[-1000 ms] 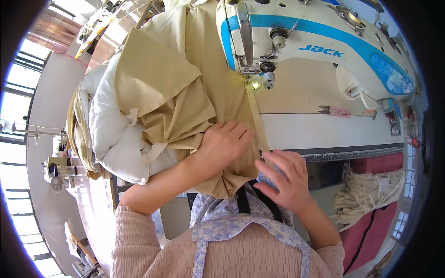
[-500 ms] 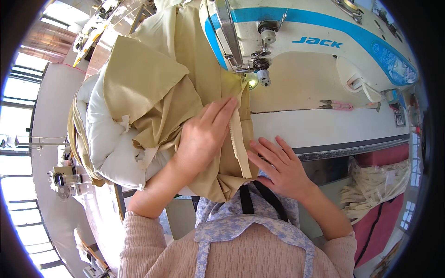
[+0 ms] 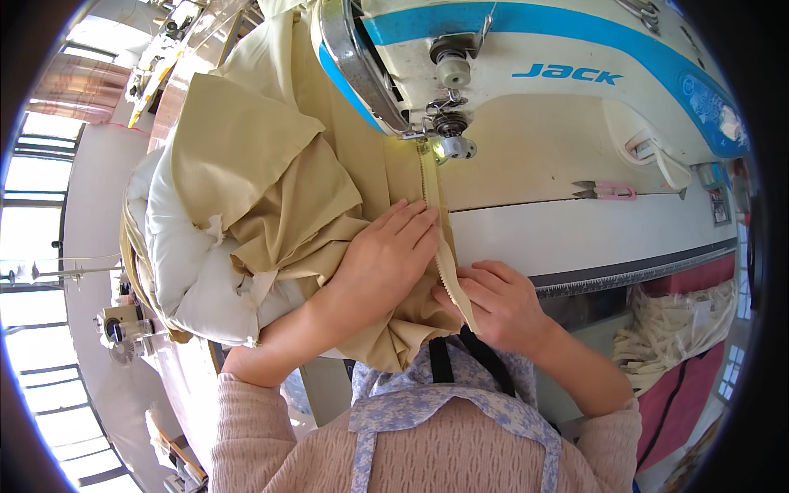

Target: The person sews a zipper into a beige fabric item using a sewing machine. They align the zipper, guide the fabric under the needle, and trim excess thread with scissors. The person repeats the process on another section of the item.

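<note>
Khaki fabric (image 3: 246, 123) lies bunched over white padded filling (image 3: 193, 226), left of and beneath the sewing machine head. A cream zipper tape (image 3: 448, 267), its teeth showing along one edge, runs from under the presser foot (image 3: 425, 149) toward me over the fabric. My left hand (image 3: 390, 246) rests flat on the fabric, fingers stretched out and fingertips against the tape. Lower down, my right hand (image 3: 501, 308) has its fingers curled at the tape's loose end, which passes across them. Its thumb is hidden, as is the needle's point.
The white and blue sewing machine (image 3: 559, 49) spans the top right. Pink-handled thread snips (image 3: 604, 191) lie on its bed. A ruler strip (image 3: 633, 269) follows the table's front edge. A clear bag of pale strips (image 3: 674, 329) sits at the right. More machines stand at far left.
My left hand has slid toward me along the tape. My right hand has gone from spread fingers to curled ones at the tape's end, which has swung right. The view has shifted slightly.
</note>
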Demonstrator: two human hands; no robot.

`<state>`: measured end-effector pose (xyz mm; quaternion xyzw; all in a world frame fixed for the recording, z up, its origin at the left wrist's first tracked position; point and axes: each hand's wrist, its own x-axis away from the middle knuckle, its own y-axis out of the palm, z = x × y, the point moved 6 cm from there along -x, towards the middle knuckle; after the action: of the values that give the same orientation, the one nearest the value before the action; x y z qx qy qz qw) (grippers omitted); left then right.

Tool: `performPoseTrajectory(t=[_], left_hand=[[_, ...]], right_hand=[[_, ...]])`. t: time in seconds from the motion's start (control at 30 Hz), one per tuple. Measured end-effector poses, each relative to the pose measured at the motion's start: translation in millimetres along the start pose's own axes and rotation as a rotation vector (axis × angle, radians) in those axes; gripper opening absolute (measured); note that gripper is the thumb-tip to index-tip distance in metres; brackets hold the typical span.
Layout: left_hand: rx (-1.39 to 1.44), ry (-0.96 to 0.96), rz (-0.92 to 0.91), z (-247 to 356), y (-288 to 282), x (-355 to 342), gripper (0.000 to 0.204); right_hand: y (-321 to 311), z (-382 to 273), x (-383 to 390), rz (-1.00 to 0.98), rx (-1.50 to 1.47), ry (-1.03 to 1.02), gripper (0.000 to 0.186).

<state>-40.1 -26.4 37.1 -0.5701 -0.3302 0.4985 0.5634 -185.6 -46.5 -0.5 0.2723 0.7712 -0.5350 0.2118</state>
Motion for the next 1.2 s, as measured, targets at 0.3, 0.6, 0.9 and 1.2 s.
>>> performPoseTrajectory(t=[0.3,0.6,0.9,1.2], left_hand=[[0.098,0.008,0.086,-2,3,0,0.03],[0.058,0.08,0.196,-29,6,-11,0.021],[0.099,-0.003,0.107,-34,-1,-6,0.037],[0.36,-0.213,0.071,-45,-9,-9,0.032]], right_hand=[[-2,-2,-10,-0.047,0.03,0.001,0.02],[3,11,-31,-0.081,0.046,0.017,0.02],[7,21,-32,-0.05,0.044,-0.032,0.021],[4,21,-25,-0.031,-0.009,-0.034,0.016]])
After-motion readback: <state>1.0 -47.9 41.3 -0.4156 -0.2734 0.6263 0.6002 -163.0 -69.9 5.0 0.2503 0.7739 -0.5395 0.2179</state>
